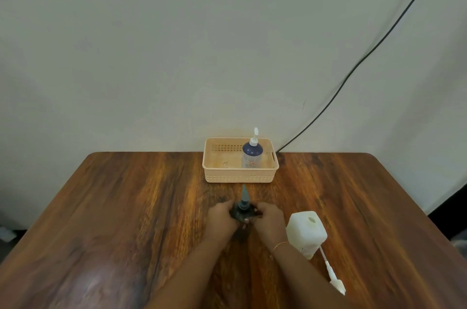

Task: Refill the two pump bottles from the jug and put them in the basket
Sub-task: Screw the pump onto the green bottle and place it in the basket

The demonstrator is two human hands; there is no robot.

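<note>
Dark pump bottle (242,212) stood mid-counter (131,207), our left hand (220,219) and right hand (268,220) fingers clamped on it | white jug (306,233) just right, uncapped | blue pump bottle (252,155) upright inside basket (240,177)

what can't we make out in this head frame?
- Dark bottle, head view: body hidden by the left hand and right hand; fill level unreadable.
- Pump bottle in the basket: label too small to read; base hidden by the basket wall.
- Jug: translucent, contents unclear; cap not seen.
- Loose pump: blurred near the frame's lower edge.
- Black cable: top cut off by the frame's upper edge.
</note>
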